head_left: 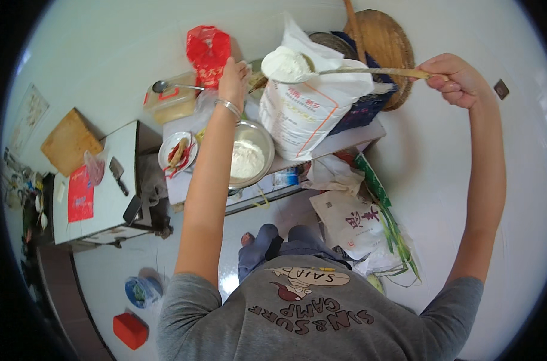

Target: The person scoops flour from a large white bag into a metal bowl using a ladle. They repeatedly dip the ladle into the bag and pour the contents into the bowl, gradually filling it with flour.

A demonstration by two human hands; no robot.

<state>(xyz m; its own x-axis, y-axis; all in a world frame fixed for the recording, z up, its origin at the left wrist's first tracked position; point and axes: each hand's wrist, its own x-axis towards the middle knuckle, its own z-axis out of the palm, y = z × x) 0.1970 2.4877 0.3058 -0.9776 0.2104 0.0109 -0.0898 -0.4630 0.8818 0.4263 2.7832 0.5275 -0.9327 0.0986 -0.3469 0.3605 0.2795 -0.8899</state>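
Ladle (360,71) held out over the open mouth of a white sack (303,120), its scoop heaped with white powder (285,62). Its handle, long and pale, is gripped near the far end by the right hand (446,81), fingers curled round it. By the look of it, the handle is stiff; the load is judged light, but made to feel heavier by the long reach. The powder is taken to be soft, loose and easily spilled at a tilt. A surer hold would be found nearer the scoop, where less leverage is needed.

Scoop placed to the left of the right hand, well apart from it, with only the handle between. Left hand (234,83) raised beyond the metal bowl (265,139), near a red bag (208,53); whether it is empty or closed on something cannot be told.

Sack stood on the table (178,188), toward its right end; sides judged limp, best taken by the gathered rim. Metal bowl set just left of the sack, at the table's near edge, with more powder heaped inside; rim judged rigid, perhaps slippery if dusted.
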